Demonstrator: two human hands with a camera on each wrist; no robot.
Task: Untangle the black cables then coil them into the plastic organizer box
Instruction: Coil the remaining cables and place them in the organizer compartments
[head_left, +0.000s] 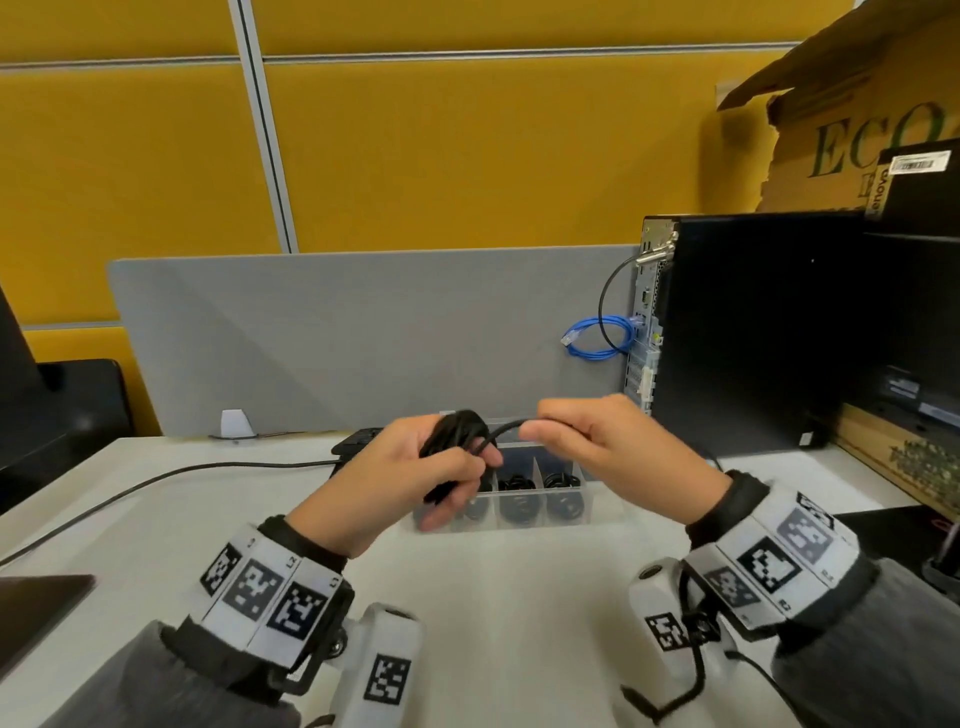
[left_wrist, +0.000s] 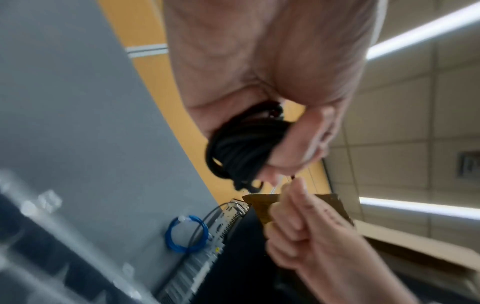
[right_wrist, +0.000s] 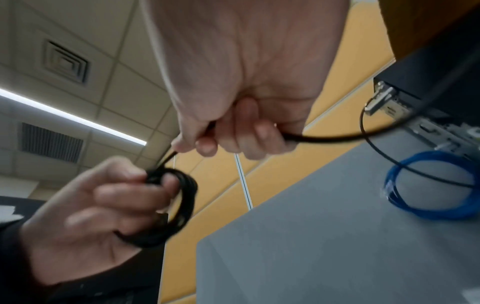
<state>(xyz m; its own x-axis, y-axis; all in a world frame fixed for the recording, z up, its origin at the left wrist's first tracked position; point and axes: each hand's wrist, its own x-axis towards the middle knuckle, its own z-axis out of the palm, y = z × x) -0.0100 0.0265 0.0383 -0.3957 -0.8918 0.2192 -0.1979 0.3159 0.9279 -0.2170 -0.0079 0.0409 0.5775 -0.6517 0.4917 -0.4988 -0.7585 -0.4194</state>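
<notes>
My left hand (head_left: 441, 462) holds a coil of black cable (head_left: 457, 431) above the desk, fingers curled round its loops; the coil (left_wrist: 244, 148) fills the left wrist view. My right hand (head_left: 576, 431) grips the free strand (head_left: 498, 432) of the same cable just right of the coil. In the right wrist view the strand (right_wrist: 324, 139) runs out of my fist to the right. The clear plastic organizer box (head_left: 582, 499) sits on the desk behind and below my hands, with coiled black cables (head_left: 517, 506) in its compartments.
A black computer tower (head_left: 753, 332) stands at the right with a blue network cable (head_left: 597, 338) looped beside it. A grey divider panel (head_left: 363, 338) backs the white desk (head_left: 493, 597). Another black cable (head_left: 156, 478) trails across the desk at left. A cardboard box (head_left: 857, 104) is at upper right.
</notes>
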